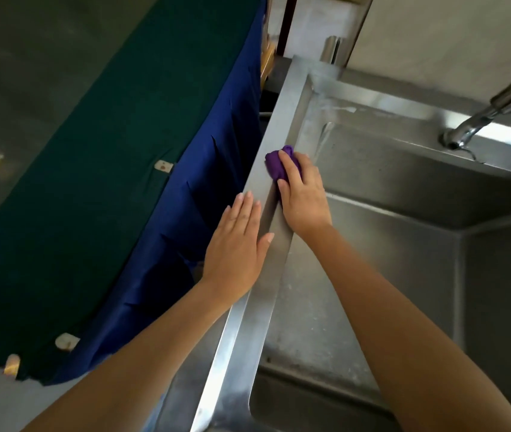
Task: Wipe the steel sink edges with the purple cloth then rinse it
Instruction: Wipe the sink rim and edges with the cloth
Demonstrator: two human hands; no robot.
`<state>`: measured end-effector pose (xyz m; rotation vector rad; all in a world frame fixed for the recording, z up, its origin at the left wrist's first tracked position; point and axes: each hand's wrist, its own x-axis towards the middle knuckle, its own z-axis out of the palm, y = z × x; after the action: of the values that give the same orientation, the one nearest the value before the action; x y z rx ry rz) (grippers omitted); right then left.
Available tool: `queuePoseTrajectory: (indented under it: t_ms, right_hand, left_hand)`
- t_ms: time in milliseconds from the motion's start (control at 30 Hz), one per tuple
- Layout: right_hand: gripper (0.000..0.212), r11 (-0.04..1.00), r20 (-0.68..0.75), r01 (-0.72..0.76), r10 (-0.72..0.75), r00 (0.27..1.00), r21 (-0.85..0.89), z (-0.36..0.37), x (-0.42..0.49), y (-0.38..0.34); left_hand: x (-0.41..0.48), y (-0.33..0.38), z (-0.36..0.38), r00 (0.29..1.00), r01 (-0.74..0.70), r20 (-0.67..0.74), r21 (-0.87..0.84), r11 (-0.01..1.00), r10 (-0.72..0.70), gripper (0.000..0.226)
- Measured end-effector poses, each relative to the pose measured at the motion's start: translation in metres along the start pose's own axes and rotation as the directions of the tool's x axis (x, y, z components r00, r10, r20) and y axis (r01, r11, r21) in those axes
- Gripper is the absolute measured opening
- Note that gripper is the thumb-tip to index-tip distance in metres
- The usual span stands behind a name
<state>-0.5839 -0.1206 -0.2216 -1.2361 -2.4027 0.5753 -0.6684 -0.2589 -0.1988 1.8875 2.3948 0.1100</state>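
Purple cloth (276, 165), one bunched wad of it, is being pressed onto the flat left edge of the steel sink (282, 126), about midway along that edge. It is being held under the right hand (302, 198), whose grip is being kept curled over the wad, fingers laid across its top and thumb tucked along the inner lip of the edge; only the far end of the cloth is being left showing beyond the fingertips.

One left hand (237, 244) is being rested palm down on the same edge, just nearer than the right hand and apart from the cloth. Its grip is being kept spread and flat, nothing being pinched; the fingers are being laid partly over the outer side of the rim, and the thumb is being stretched across the steel toward the basin.

One basin is being shown, deep and square-cornered, with pale streaks and specks on its walls. One tap (478, 120) is being seen at the upper right, its spout angled down over the back rim; whether water is being run cannot be told. One short steel cylinder (332, 48) is being seen standing at the far corner against the wall.

Two cloths are being hung to the left of the sink: one blue fabric (204, 182) just beside the rim and one dark green fabric (98, 169) beyond it, with three pale clips (163, 166) being seen along the join.
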Motion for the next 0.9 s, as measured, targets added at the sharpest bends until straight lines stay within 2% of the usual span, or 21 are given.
queuePoseTrajectory:
  t_ms: [200, 533, 733, 900]
  right_hand:
    - [0.049, 0.996, -0.024, -0.063, 0.062, 0.998, -0.055, -0.002, 0.035, 0.013]
    - [0.048, 0.974, -0.028, -0.182, 0.18, 0.983, -0.134, -0.006, 0.085, 0.027]
    - [0.048, 0.966, 0.01, -0.182, 0.187, 0.982, -0.184, -0.011, 0.121, 0.043]
    - [0.048, 0.968, 0.021, -0.153, 0.16, 0.987, -0.198, -0.014, 0.137, 0.053]
  left_hand:
    - [0.04, 0.002, 0.0, 1.0, -0.028, 0.003, -0.036, 0.999, 0.028, 0.069]
    - [0.085, 0.006, 0.003, 0.999, -0.029, -0.024, -0.016, 0.999, 0.028, 0.065]
    - [0.119, 0.014, 0.005, 0.998, -0.006, -0.062, 0.015, 1.0, 0.007, 0.062]
    - [0.144, 0.022, 0.004, 0.998, 0.022, -0.057, 0.011, 1.0, -0.021, 0.069]
